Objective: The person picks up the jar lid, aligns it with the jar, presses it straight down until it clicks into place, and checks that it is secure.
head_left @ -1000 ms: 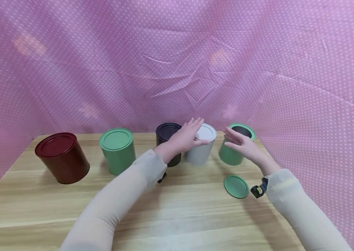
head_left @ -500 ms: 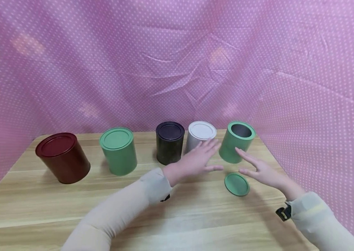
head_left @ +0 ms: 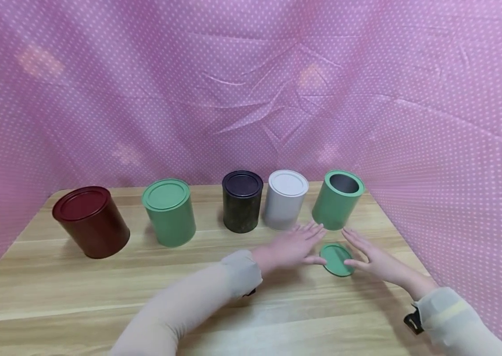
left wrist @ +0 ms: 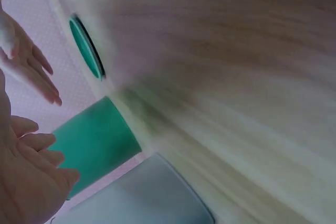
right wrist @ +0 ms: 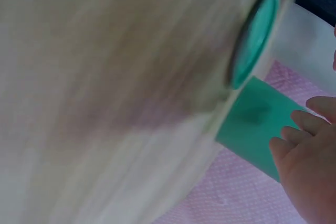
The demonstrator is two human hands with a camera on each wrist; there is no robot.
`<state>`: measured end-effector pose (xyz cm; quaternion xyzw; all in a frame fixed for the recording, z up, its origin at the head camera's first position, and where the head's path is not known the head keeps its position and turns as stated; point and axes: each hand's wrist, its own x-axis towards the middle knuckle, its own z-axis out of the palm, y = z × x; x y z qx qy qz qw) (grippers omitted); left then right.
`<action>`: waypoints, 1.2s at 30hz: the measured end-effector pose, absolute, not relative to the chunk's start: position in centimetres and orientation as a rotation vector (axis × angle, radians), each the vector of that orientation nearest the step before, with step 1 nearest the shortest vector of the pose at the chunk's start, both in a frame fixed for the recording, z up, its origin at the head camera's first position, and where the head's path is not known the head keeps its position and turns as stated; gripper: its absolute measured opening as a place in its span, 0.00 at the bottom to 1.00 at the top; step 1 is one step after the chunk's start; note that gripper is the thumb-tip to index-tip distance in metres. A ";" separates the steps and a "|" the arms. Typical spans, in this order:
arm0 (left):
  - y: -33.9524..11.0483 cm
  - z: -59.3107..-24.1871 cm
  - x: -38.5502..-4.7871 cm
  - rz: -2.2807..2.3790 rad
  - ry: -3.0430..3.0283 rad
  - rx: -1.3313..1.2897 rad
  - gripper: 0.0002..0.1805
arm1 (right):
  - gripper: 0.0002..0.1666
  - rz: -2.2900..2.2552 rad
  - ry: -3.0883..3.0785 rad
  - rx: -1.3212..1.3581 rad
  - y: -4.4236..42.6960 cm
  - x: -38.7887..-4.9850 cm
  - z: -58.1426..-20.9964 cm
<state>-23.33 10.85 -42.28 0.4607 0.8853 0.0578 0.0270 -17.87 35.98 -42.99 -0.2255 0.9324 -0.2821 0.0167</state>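
A round green lid (head_left: 336,260) lies flat on the wooden table, between my two hands in the head view. My left hand (head_left: 293,247) hovers on the lid's left with its fingers extended, holding nothing. On the lid's right is my right hand (head_left: 377,262), fingers spread and nothing in its hold. Behind the lid stands an uncovered green can (head_left: 335,205) with a dark opening. The left wrist view shows the lid (left wrist: 86,47) apart from the fingers, and in the right wrist view the lid (right wrist: 254,40) is likewise apart from them.
Along the back stand a white can (head_left: 285,205), a black can (head_left: 242,207), another green can (head_left: 170,217) and a dark red can (head_left: 92,225), each with its lid on. A pink dotted cloth (head_left: 251,99) hangs behind and at both sides of the table (head_left: 77,301).
Both hands have come down and nearer from over the white can and the uncovered green can, to either side of the lid. The cans and lid stay put on the table.
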 end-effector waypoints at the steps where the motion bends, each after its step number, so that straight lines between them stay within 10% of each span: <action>1: 11.1 -42.5 -23.4 0.180 2.730 1.416 0.43 | 0.45 -0.877 2.896 -0.689 36.1 -17.8 -43.2; 36: 15.0 -45.4 -24.2 0.087 2.677 1.151 0.45 | 0.58 -0.711 2.776 -0.682 37.4 -18.9 -45.9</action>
